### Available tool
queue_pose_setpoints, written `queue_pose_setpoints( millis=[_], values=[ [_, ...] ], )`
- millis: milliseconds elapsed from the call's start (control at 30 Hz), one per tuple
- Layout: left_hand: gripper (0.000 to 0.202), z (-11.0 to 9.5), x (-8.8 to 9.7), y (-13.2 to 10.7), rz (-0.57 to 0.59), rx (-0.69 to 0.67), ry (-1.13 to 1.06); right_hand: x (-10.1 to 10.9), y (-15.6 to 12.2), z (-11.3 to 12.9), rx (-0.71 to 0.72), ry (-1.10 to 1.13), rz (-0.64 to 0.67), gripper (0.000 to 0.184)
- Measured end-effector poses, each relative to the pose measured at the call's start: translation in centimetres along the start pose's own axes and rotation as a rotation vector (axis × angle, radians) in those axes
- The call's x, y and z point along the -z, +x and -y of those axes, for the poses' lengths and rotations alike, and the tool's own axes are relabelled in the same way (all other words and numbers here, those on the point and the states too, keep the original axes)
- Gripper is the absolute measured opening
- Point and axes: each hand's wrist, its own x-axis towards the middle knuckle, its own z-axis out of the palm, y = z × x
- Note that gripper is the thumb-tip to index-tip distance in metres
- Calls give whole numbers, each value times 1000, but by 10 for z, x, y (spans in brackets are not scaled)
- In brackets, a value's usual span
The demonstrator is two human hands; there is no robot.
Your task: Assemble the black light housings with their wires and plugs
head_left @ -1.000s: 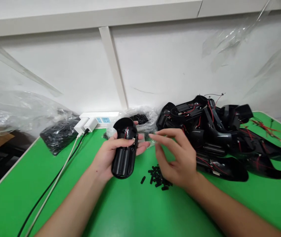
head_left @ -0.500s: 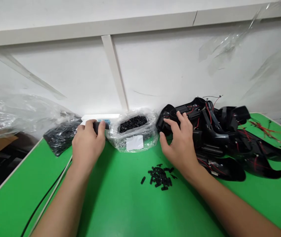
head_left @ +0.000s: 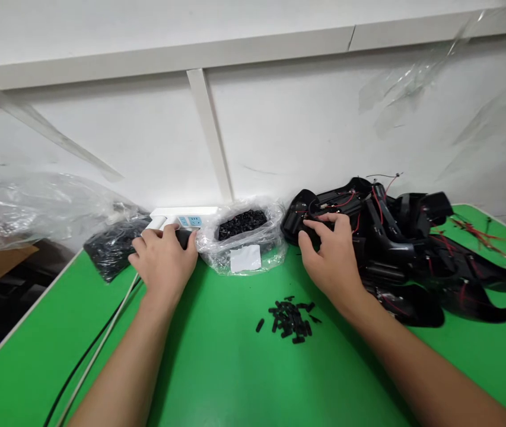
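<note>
My left hand (head_left: 164, 261) is closed around a dark, blunt-ended object (head_left: 184, 238) at the white power strip (head_left: 210, 210); most of that object is hidden, so its kind is unclear. On the right, my right hand (head_left: 330, 252) has its thumb and fingers curled against a glossy black plastic housing (head_left: 295, 219) at the near-left end of a pile. Between my hands sits a clear plastic bag (head_left: 274, 240), its mouth spread, with many small black parts (head_left: 241, 225) inside. Nearer me, small black pieces (head_left: 290, 320) lie in a loose heap.
More black housings with red wires (head_left: 395, 237) are piled to the right on the green table (head_left: 217, 362). A tied bag of black parts (head_left: 114, 249) lies at the left. Black and white cables (head_left: 96, 350) run toward me. A white wall (head_left: 288, 136) stands behind.
My right hand's fingers have drawn in from a spread pose onto the black housing. My left hand has shifted slightly right and down, still around the dark object.
</note>
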Motion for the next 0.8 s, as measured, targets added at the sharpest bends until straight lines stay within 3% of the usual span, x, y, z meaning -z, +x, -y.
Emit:
queue_pose_setpoints(
  millis=[267,367,467,533,600,667,733,800],
  values=[
    [59,0,5,1,-66,22,-145,2,4,-4,37,-35,-32,40],
    [52,-7,17,-2,-236,40,-212,4,3,1,67,11,-65,36],
    [40,-19,27,-13,-470,-170,-346,6,1,8,123,53,-94,29],
    [33,-28,26,-23,-490,-381,-465,9,0,14,181,85,-103,25],
    [39,-38,19,-32,-423,-575,-559,14,-4,24,268,145,-94,24],
    [59,-44,11,-40,-314,-712,-612,19,-11,36,378,241,-44,28],
    [83,-47,5,-44,-248,-789,-663,22,-22,48,457,371,57,36],
    [96,-46,3,-46,-260,-816,-715,24,-34,60,456,541,170,42]
  ],
)
